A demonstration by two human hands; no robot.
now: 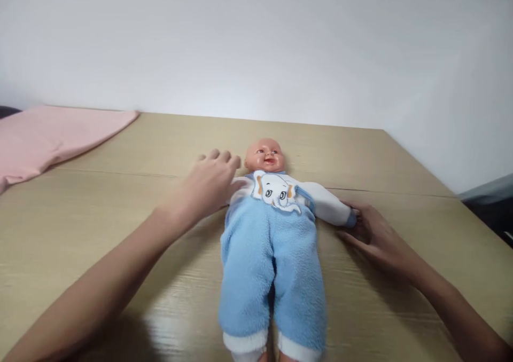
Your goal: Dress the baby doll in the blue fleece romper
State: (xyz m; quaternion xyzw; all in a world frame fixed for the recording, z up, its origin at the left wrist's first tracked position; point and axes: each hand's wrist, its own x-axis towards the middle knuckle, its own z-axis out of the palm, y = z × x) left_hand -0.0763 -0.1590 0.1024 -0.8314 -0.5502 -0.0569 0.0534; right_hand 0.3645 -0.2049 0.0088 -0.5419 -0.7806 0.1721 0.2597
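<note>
A baby doll (274,234) lies face up on the table, its bald head toward the wall and its legs toward me. It wears a fluffy light-blue outfit with white sleeves, white ankle cuffs and an elephant face (276,193) on the chest. My left hand (210,183) is over the doll's sleeve at the left, slightly blurred, fingers apart and thumb near the fabric; that sleeve is mostly hidden. At the blue cuff of the outstretched right-side sleeve (326,204), my right hand (372,231) has its thumb and fingers around the doll's hand.
A pink cloth (56,135) lies over the table's far left corner. The light wooden table (120,255) has a seam running across it. A pale wall rises behind, and a dark object (491,207) stands beyond the right edge.
</note>
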